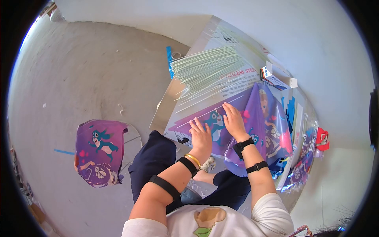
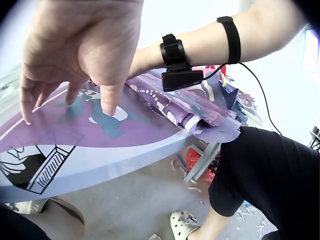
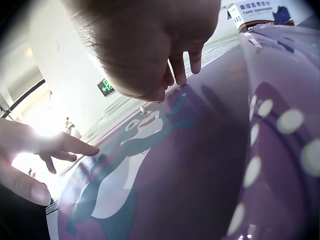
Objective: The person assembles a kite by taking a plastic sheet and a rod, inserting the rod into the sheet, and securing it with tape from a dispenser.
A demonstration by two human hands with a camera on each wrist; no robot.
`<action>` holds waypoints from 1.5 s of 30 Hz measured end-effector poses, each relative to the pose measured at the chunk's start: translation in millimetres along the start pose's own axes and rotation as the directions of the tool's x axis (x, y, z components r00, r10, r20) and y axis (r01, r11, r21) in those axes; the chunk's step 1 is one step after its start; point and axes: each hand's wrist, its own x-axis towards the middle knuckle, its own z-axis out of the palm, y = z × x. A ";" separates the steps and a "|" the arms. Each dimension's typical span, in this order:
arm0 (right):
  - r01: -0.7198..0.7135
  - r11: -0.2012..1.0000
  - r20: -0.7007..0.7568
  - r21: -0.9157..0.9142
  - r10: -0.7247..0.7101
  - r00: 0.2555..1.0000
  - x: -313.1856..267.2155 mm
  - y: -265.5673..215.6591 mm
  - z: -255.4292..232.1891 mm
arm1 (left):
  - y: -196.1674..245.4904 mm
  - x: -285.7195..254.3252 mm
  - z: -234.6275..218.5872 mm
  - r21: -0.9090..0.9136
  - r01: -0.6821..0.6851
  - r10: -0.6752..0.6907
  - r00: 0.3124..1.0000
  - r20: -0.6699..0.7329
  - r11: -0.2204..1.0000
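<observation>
A purple printed film sheet (image 1: pixel 219 145) with a blue cartoon rabbit lies on the table. Along its far edge runs a thin white rod (image 1: pixel 215 110). My left hand (image 1: pixel 201 138) rests its fingertips by that edge, left of the rabbit, fingers extended. To the right, my right hand (image 1: pixel 235 121) touches the same edge with nearly straight fingers. In the left wrist view, the left thumb (image 2: pixel 110 97) points down onto the print. Seen from the right wrist, right fingertips (image 3: pixel 195 62) meet the sheet near the rod. Neither hand grips anything.
Many pale thin rods (image 1: pixel 209 67) lie spread at the table's far side. A tape dispenser box (image 1: pixel 273 80) stands at the back right. Folded purple sheets (image 1: pixel 272 126) overlap the right side. Another printed piece (image 1: pixel 98 152) is at left, above the floor.
</observation>
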 end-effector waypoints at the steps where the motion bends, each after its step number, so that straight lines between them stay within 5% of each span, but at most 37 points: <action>1: 0.001 1.000 0.003 -0.001 -0.001 1.000 0.0 0.0 -0.2 | -0.1 0.0 0.2 0.004 0.001 -0.001 1.000 0.005 1.000; 11: -0.038 0.994 -0.104 0.101 0.048 0.993 -20.2 -10.8 -49.9 | 1.7 -3.7 -12.0 -0.072 -0.080 0.076 0.995 -0.063 0.994; 16: -0.218 0.959 -0.209 0.180 0.254 0.944 -105.6 -0.9 -96.4 | 0.3 -8.9 -29.8 -0.072 -0.133 0.128 0.989 -0.069 0.989; 20: -0.501 0.839 -0.319 0.212 0.545 0.776 -226.7 34.0 -119.8 | -0.3 -12.6 -29.4 -0.079 -0.173 0.168 0.983 -0.075 0.982; 23: -0.732 0.626 -0.393 0.270 0.765 0.510 -334.8 61.7 -126.8 | -2.4 -17.8 -23.2 -0.084 -0.247 0.239 0.966 -0.094 0.965; 27: -0.782 0.456 -0.421 0.425 0.864 0.275 -441.6 90.5 -114.1 | -8.3 -28.9 -3.3 -0.022 -0.347 0.341 0.930 -0.133 0.938; 29: -0.755 0.428 -0.410 0.496 0.882 0.231 -459.5 103.7 -101.6 | 5.5 -38.0 -9.1 0.048 -0.376 0.379 0.909 -0.175 0.925; 32: -0.654 0.451 -0.405 0.607 0.884 0.233 -457.1 123.9 -90.5 | 47.1 -60.5 -25.7 0.070 -0.487 0.491 0.850 -0.190 0.871; 35: -0.548 0.536 -0.445 0.642 0.843 0.304 -438.2 142.5 -97.0 | 126.2 -88.0 -39.3 -0.023 -0.754 0.720 0.635 -0.281 0.656; 38: -0.722 0.509 -0.339 0.469 0.858 0.386 -425.7 151.7 -109.1 | 207.5 -112.0 -38.5 0.028 -0.871 0.831 0.458 -0.315 0.491; 43: -0.740 0.450 -0.270 0.500 0.893 0.361 -421.7 176.9 -109.2 | 317.4 -136.0 -38.9 0.153 -0.889 0.893 0.398 -0.213 0.432; 45: -0.712 0.425 -0.169 0.558 0.899 0.404 -421.4 184.8 -109.0 | 343.4 -131.0 -31.2 0.222 -0.901 0.919 0.325 -0.223 0.373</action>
